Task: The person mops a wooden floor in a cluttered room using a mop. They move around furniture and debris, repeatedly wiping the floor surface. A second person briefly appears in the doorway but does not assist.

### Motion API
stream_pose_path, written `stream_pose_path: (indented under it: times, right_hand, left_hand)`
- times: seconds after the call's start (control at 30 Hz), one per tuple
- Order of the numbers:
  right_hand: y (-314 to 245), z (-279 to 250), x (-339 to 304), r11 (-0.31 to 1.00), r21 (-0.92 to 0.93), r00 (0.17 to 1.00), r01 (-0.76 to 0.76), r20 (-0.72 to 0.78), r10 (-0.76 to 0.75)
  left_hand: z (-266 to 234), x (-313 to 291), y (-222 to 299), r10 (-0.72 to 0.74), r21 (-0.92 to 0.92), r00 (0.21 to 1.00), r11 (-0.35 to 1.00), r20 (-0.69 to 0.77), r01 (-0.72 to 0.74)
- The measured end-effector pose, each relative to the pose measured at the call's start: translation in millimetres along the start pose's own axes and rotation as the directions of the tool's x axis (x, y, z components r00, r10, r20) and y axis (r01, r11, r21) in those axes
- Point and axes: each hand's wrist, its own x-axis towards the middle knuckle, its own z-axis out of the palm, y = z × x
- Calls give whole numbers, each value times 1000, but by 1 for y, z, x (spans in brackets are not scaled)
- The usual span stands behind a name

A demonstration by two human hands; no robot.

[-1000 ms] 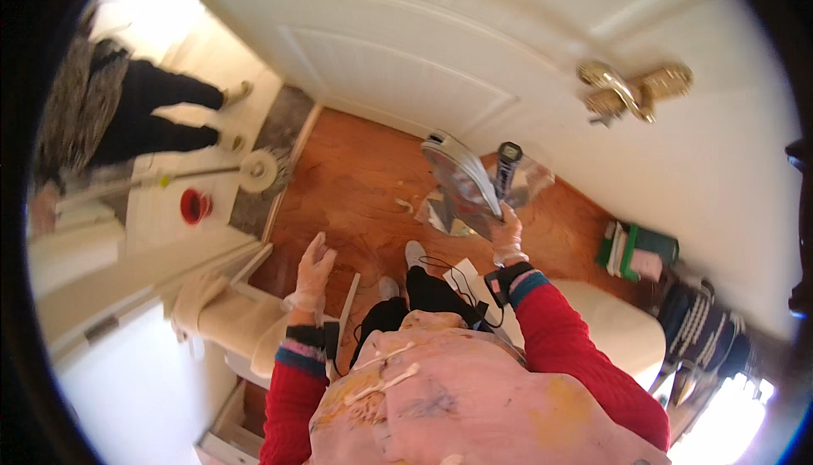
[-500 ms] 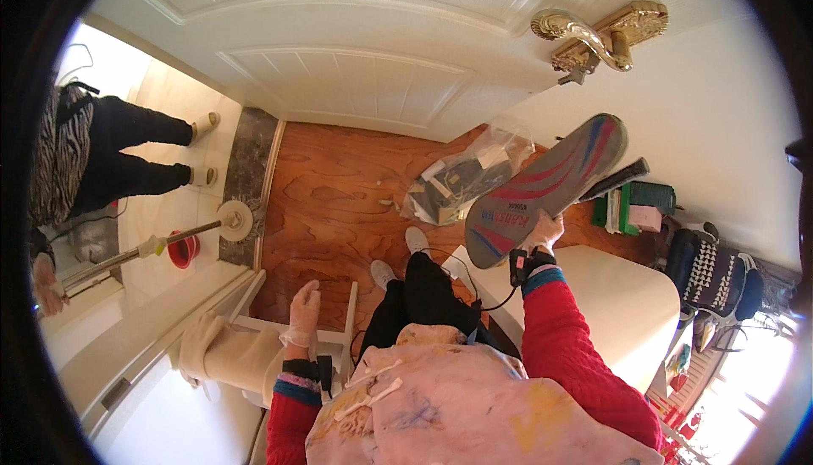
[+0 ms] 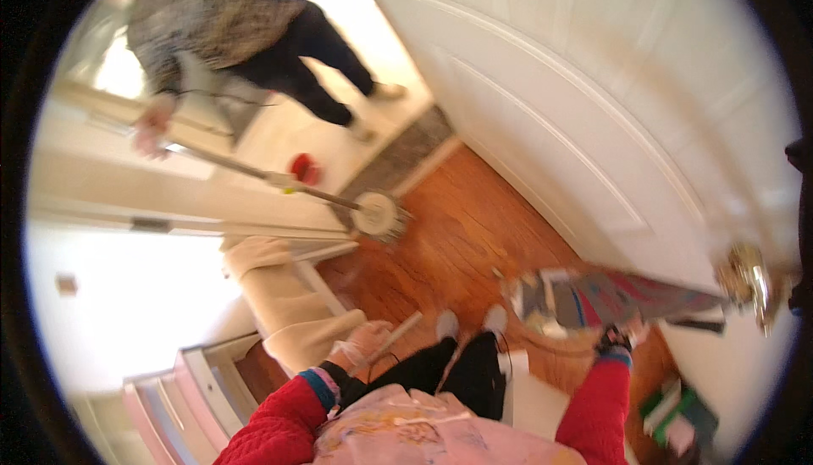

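My right hand (image 3: 631, 329) grips a grey racket cover (image 3: 644, 300) with pink and blue stripes, held low in front of the door. A dark handle (image 3: 699, 325) juts out beside it. Part of the cover overlaps a clear plastic bag (image 3: 533, 304) on the floor. My left hand (image 3: 366, 340), in a thin see-through glove, holds nothing, its fingers extended though blurred. It is beside a white rail (image 3: 398, 338) and the end of a beige cloth (image 3: 279, 296); whether it touches them is unclear.
Across the doorway another person (image 3: 288, 50) holds a pole with a round white mop head (image 3: 379, 215). A red bucket (image 3: 305, 168) stands behind the pole. The white door (image 3: 542, 101) with a gold handle (image 3: 749, 287) is at right. A green box (image 3: 677, 418) sits at lower right.
My view has swung left, so the doorway and the other person show more fully. The racket cover is lower and nearer the door handle. My left hand has come closer to the white rail.
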Motion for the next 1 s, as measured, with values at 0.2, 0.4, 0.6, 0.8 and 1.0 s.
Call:
stream_pose_path:
  times: [0.2, 0.4, 0.6, 0.8, 1.0]
  right_hand:
    - [-17, 64, 43, 864, -455, 976, 217, 92, -197]
    - [-15, 86, 59, 782, -571, 968, 250, 122, -219]
    - [-25, 67, 63, 733, -583, 935, 350, 162, -317]
    - [-52, 38, 26, 712, -484, 857, 508, 206, -472]
    - [-70, 30, -91, 636, -355, 727, 686, 388, -567]
  left_hand:
    - [13, -8, -11, -33, 307, 998, 952, 44, 18]
    - [29, 3, -41, -287, 76, 958, 955, 15, 286]
    - [2, 1, -47, -259, -218, 912, 956, -318, 196]
    - [-126, 13, -7, -516, -677, 647, 736, -561, 0]
    - [-237, 49, -9, -415, -541, 420, 805, -807, -245]
